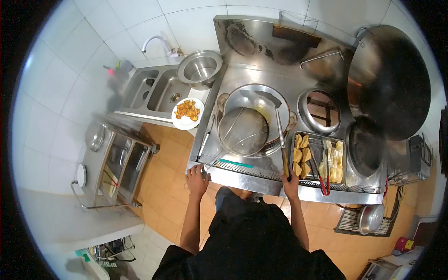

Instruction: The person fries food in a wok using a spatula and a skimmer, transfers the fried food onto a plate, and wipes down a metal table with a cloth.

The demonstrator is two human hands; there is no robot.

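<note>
Here the left hand [198,181] curls closed around the long wire handle of a round grey metal strainer [242,135], its disc over the silver two-handled wok [239,99] at seven o'clock. The right hand [290,184] wraps a wooden-handled steel spatula [280,128], blade at one o'clock. At four o'clock, a rectangular steel tray [322,136]; at nine, a round white plate [179,122].

Strainer [242,133] gry, spatula hndl [285,159] brn, plate [187,126] wht.
</note>
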